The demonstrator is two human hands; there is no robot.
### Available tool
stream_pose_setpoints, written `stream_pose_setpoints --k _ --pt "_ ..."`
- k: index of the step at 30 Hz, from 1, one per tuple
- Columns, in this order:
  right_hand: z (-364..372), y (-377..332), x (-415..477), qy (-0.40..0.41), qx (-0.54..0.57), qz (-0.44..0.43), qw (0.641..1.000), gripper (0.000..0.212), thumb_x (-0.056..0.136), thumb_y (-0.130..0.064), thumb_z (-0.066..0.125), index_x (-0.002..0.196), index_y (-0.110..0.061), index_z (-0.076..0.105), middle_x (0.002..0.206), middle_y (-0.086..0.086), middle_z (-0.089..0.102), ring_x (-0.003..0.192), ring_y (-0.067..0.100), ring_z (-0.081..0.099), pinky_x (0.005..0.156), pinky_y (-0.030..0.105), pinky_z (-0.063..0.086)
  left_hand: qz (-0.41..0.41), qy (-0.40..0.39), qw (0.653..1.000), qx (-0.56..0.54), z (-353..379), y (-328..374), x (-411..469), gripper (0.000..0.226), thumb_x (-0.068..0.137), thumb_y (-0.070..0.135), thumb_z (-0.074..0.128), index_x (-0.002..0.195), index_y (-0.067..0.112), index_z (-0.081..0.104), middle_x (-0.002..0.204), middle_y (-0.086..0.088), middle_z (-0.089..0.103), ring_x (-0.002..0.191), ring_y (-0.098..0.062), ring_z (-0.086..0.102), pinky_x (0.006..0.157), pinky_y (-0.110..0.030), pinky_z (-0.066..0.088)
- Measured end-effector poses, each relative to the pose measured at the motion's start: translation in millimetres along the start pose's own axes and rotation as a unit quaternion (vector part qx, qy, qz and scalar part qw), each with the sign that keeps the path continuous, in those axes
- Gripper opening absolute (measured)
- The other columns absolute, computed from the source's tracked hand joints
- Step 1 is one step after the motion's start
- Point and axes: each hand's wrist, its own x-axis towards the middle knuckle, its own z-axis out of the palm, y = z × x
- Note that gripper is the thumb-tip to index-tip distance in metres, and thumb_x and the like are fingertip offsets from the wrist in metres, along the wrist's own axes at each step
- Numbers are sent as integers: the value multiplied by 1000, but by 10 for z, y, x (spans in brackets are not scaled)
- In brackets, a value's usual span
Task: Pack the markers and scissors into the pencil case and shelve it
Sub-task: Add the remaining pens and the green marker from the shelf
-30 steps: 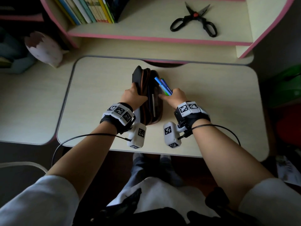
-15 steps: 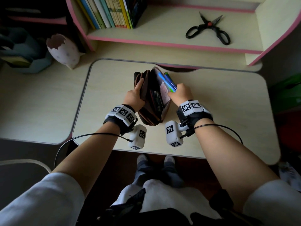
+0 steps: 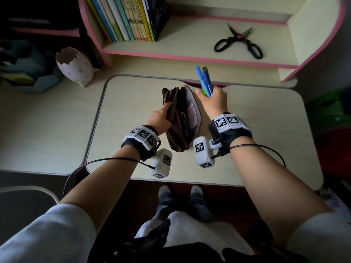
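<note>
We view the scene from above. The pencil case (image 3: 187, 118) lies unzipped on the pale desk (image 3: 256, 120), its mouth spread and its inner pockets exposed. The left hand (image 3: 160, 119) grasps the case's left flap, fingers curled over its edge. The right hand (image 3: 213, 101) is clenched around a bundle of blue and green markers (image 3: 204, 80), which jut upward and away from the fist. We place this hand just beside the far right rim of the case, and the markers are outside it. We cannot tell whether the thumb touches the rim.

The scissors (image 3: 239, 43), black-handled with blades parted, lie flat on the pink-edged shelf (image 3: 190, 46) behind the desk, well apart from the case. We note a row of upright books (image 3: 129, 18) at the shelf's left end. An eggshell-shaped holder (image 3: 74, 66) stands on the desk surface to the left.
</note>
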Motion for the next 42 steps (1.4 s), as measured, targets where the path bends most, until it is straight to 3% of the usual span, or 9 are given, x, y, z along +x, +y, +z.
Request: stream_pose_setpoints --k 6,11,15,19,23,30,35,38,42 --pt "122 -415 -44 4 202 -43 978 40 85 -32 64 59 -19 37 52 8 41 47 24 43 52 25 40 4 -1 1000 0 7 -33 -8 66 82 3 49 142 18 27 129 -24 54 114 -36 54 85 -28 42" --pt "420 -300 -175 -58 193 17 979 33 87 -36 61 66 -15 46 48 2 46 33 4 44 42 9 38 7 -4 1000 -19 1 -60 -36 64 83 5 51 141 16 27 128 -24 54 113 -35 55 81 -26 42" --pt "578 -42 -241 -119 148 89 978 29 87 -36 61 69 -18 48 60 2 54 54 14 54 59 21 44 15 -3 1000 -24 -14 -95 -65 64 83 6 53 141 14 28 125 -24 56 110 -36 57 79 -26 42" --pt "614 68 -272 -202 -11 131 971 47 87 -33 61 122 -4 50 119 15 60 112 30 57 94 34 43 9 -7 999 -34 -28 -113 -95 66 83 4 54 142 13 26 125 -26 55 108 -38 58 79 -30 46" --pt "608 15 -275 -211 -65 115 969 42 84 -18 61 122 -2 51 124 18 59 115 33 56 98 35 45 10 -8 999 -33 -40 -101 -113 67 83 6 56 142 14 26 126 -25 54 107 -38 58 81 -35 50" --pt "598 29 -264 -178 -194 2 965 33 83 -15 60 107 8 59 112 25 62 105 37 58 86 37 46 9 -9 999 -43 -65 -69 -137 65 81 4 55 140 14 29 120 -25 58 94 -38 64 73 -35 52" --pt "519 35 -249 -111 -132 -82 982 33 85 3 47 110 -4 66 116 19 61 105 32 59 92 36 46 -6 -31 998 -60 -83 -51 -149 68 81 2 54 141 18 27 121 -25 56 82 -41 65 62 -44 58" --pt "420 37 -224 -36 -118 -125 985 45 81 11 38 107 -9 69 110 19 59 100 34 58 85 38 46 -11 -28 999 -45 -85 -63 -145 68 82 3 53 142 20 26 124 -24 55 85 -41 64 71 -46 57" --pt "286 114 -146 -23 -137 -110 984 39 87 -5 47 120 -17 63 119 14 57 108 30 54 89 34 42 1 -22 999 -32 -71 -83 -138 68 83 4 53 143 21 26 130 -22 53 102 -40 59 84 -41 53"
